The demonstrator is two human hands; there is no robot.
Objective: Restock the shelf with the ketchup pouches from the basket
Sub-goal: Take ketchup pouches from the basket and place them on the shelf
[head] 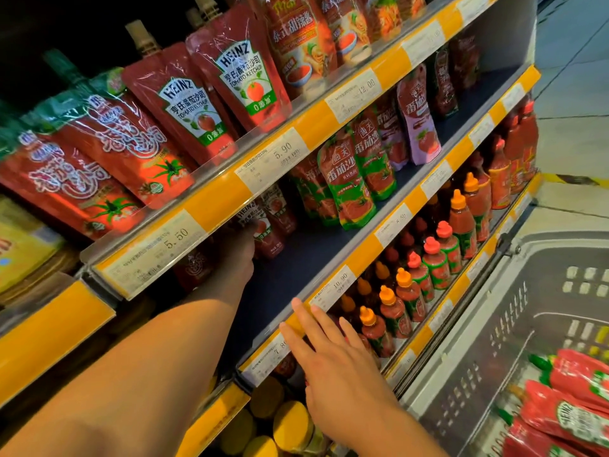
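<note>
My left hand (239, 250) reaches deep into the dim middle shelf (296, 258) and holds an upright red Heinz ketchup pouch (267, 232) by its left side. Shadow and the price rail above partly hide its fingers. A second Heinz pouch (281, 209) stands just behind the first. My right hand (333, 354) rests with straight fingers on the orange price rail (359, 258) at that shelf's front edge and holds nothing. At the lower right a grey plastic basket (494, 328) holds several red Heinz pouches (570, 410) lying flat.
Green-and-red pouches (349, 186) and purple pouches (417, 127) stand further right on the middle shelf. Above, the top shelf holds more Heinz pouches (244, 77). Below is a row of red sauce bottles (412, 288) with orange and red caps. Yellow-lidded jars (290, 420) sit lowest.
</note>
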